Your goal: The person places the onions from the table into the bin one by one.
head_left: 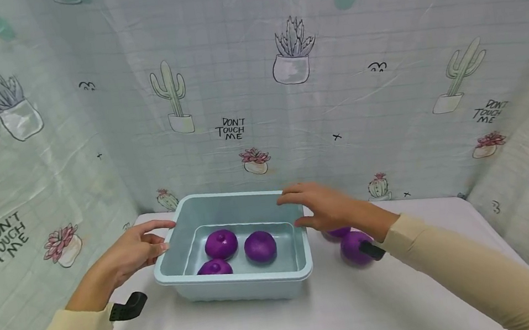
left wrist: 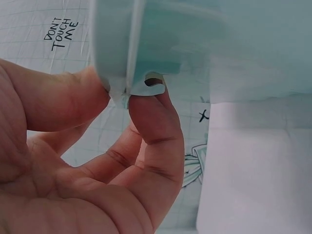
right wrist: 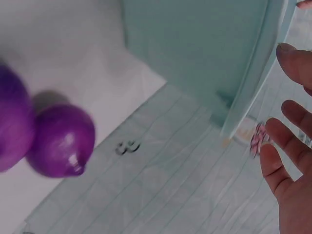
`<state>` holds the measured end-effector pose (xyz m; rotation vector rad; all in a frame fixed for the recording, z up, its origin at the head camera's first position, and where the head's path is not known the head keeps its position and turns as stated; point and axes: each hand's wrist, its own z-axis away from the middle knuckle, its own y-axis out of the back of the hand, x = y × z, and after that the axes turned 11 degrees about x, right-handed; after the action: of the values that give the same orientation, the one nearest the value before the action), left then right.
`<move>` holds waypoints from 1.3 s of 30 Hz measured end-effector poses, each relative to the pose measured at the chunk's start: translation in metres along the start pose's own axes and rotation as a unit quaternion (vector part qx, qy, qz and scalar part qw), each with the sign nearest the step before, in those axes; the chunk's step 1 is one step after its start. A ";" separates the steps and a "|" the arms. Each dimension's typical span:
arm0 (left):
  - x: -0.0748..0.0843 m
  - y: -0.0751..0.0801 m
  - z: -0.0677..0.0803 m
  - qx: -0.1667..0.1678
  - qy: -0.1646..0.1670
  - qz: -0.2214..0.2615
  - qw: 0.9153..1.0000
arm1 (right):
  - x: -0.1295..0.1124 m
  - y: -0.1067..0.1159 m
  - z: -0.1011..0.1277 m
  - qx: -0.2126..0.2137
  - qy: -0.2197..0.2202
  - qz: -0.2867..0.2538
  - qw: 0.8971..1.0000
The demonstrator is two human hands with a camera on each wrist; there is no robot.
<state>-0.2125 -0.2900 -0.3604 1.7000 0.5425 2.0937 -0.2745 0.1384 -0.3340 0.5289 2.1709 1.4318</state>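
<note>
A pale blue plastic tub (head_left: 241, 289) stands on the table with three round purple fruit-like things inside; one (head_left: 221, 244) has a small nub on top. My left hand (head_left: 133, 253) pinches the tub's left rim; in the left wrist view the thumb and a curled finger (left wrist: 156, 124) meet at the rim's edge. Above the right rim, my right hand (head_left: 320, 205) has spread, loosely bent fingers, its thumb right at the rim. Nothing is between the fingers of this hand (right wrist: 295, 161) in the right wrist view.
Two more purple things lie on the white table (head_left: 363, 308) right of the tub, the nearer one (head_left: 354, 248) partly behind a black wrist device (head_left: 372, 250). A curtain (head_left: 243, 78) printed with potted cacti hangs behind the table and at both sides.
</note>
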 end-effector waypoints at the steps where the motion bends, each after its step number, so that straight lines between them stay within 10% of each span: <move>1: 0.000 0.000 0.000 0.000 0.001 0.000 1.000 | 0.004 0.002 0.007 0.003 -0.014 -0.006 1.000; 20: -0.003 0.001 0.001 0.014 -0.002 -0.014 1.000 | 0.066 -0.034 0.149 0.026 -0.210 0.007 0.977; 39: 0.001 -0.005 0.004 0.028 0.000 -0.033 0.999 | 0.058 -0.072 0.171 0.064 -0.201 -0.003 0.977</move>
<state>-0.2086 -0.2851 -0.3619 1.6890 0.6553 2.0503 -0.2246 0.2699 -0.4679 0.7837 1.9398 1.0728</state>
